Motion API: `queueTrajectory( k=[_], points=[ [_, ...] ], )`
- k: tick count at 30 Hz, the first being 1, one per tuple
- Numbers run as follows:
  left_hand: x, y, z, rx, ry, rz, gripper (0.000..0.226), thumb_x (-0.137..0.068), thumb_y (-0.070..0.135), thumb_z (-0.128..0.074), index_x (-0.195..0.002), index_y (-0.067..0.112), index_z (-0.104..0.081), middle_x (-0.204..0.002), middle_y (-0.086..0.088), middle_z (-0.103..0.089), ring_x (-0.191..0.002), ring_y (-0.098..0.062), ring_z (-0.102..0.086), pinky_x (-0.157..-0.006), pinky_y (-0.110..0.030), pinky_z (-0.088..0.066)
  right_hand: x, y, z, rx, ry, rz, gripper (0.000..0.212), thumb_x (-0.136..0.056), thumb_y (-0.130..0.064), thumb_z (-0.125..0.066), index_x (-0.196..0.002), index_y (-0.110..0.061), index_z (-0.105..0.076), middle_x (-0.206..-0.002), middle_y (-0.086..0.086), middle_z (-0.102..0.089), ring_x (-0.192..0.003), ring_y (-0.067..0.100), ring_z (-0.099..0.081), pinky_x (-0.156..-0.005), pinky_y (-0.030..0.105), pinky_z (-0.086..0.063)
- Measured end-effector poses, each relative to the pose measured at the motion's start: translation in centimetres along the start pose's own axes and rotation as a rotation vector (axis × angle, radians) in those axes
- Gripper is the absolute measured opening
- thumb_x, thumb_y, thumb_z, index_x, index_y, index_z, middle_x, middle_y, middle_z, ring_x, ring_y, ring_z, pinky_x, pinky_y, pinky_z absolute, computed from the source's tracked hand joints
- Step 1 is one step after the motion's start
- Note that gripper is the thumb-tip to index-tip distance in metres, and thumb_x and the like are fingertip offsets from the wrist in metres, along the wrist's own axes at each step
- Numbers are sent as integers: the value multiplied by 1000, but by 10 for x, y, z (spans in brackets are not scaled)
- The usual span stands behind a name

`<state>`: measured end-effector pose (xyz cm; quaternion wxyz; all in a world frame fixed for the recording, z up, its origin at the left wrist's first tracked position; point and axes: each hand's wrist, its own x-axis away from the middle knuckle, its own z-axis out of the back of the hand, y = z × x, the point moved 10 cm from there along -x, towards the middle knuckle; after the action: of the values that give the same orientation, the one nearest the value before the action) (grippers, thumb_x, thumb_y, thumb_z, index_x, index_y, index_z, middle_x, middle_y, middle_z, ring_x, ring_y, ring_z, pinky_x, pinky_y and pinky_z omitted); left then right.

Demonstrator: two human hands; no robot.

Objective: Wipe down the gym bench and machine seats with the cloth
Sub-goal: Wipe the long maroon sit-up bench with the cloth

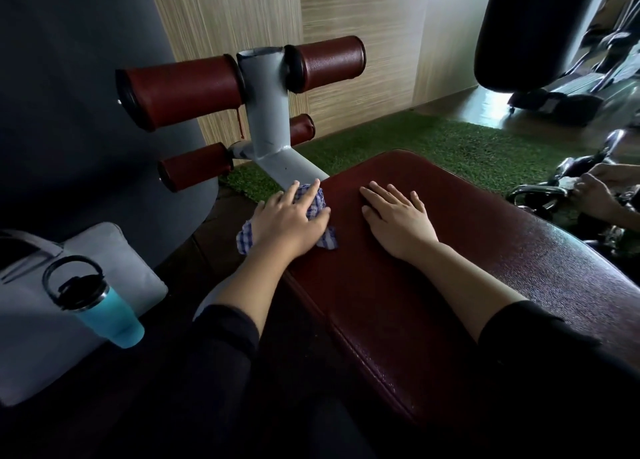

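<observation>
Wiping the bench (450, 268) at its far left corner w/ the cloth (320, 204), left hand (289, 217) laid over it, fingers spread and nearly straight, pressing more than gripping; checked fabric bunches out past the fingertips and by the wrist. Right hand (398, 221) lies flat on the pad just beside it, fingers straight, holding nothing, prob. bracing the body. Cloth sits right at the pad edge, near where the grey post (266, 112) w/ its red rollers (183, 91) joins. To do this step well, I'd say: spread the cloth flatter under the palm so more of it meets the vinyl, as bunched it only cleans a narrow strip. Work in overlapping passes from the far end back toward the body, edge to edge, incl. the rolled side seams where sweat collects. Keep even pressure thru the palm, not the fingertips. Shift the right hand off any patch before wiping there, else that spot gets missed. Most of the pad looks not yet covered, so task seems early. Rollers likely want a wipe too. Bottle (100, 306) on the grey bag (104, 261) sits well apart at left, no risk of knocking it.
</observation>
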<state>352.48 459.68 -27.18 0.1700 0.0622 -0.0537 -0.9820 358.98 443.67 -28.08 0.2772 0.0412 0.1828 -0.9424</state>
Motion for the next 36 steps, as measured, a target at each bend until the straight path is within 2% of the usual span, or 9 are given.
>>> queueTrajectory(
  k=[3,8,14,18,20,24,27,32,36],
  points=[
    [-13,19,-1,-79,-37,-55,58,-98,58,-20,-152,45,-2,-163,5,-5,-148,-24,-12,-118,-45,-13,-1,3,2,-11,0,-6,48,-102,-44,-28,-149,-38,-24,-159,-16,-14,-147,9,-6,-119,38,3],
    [27,40,-1,-89,59,-220,53,-100,52,-21,-151,46,-6,-162,10,-3,-149,-16,-6,-120,-41,-3,-2,4,1,1,-1,-5,49,-101,-46,-27,-149,-40,-22,-159,-17,-12,-147,8,-5,-119,38,3],
    [16,-29,-2,155,-25,2,51,-102,47,-22,-151,45,-10,-162,7,-9,-148,-18,-9,-119,-41,-8,-1,3,-1,5,-2,-4,49,-102,-45,-24,-150,-38,-20,-159,-16,-10,-148,9,-2,-120,40,5],
    [-18,-27,-2,194,-93,89,52,-101,50,-21,-152,43,-17,-160,10,-18,-146,-21,-20,-116,-40,-19,-1,3,0,1,17,-9,49,-101,-45,-26,-149,-39,-22,-159,-16,-12,-148,9,-4,-120,40,3],
    [-19,-5,3,74,-65,27,54,-102,48,-20,-154,37,-12,-161,8,-14,-146,-21,-19,-116,-38,-19,-1,4,1,-10,24,-11,48,-101,-45,-27,-149,-39,-24,-159,-16,-14,-147,9,-6,-120,39,2],
    [9,31,-2,-56,32,-199,57,-102,47,-17,-155,30,-4,-162,8,-4,-149,-13,-4,-120,-36,-3,-1,5,2,-20,33,-13,48,-101,-45,-29,-148,-40,-25,-158,-16,-15,-147,8,-7,-120,39,1],
    [32,18,-14,-83,33,-310,66,-90,54,5,-150,27,7,-162,7,-1,-149,-10,2,-121,-36,0,0,4,1,-14,20,-7,48,-101,-45,-27,-149,-39,-24,-159,-16,-14,-147,8,-5,-120,39,2],
    [13,-34,-3,243,-70,24,52,-104,40,-20,-154,32,-8,-162,7,-7,-149,-15,-8,-119,-36,-7,1,2,1,-21,36,-6,49,-101,-43,-27,-150,-37,-24,-159,-15,-14,-148,9,-5,-120,41,3],
    [-14,-16,2,96,-120,118,54,-102,47,-17,-154,35,-12,-161,2,-19,-144,-27,-26,-112,-40,-24,1,2,2,-47,50,-2,49,-101,-42,-30,-149,-35,-27,-159,-14,-16,-147,9,-6,-120,40,2]
  ],
)
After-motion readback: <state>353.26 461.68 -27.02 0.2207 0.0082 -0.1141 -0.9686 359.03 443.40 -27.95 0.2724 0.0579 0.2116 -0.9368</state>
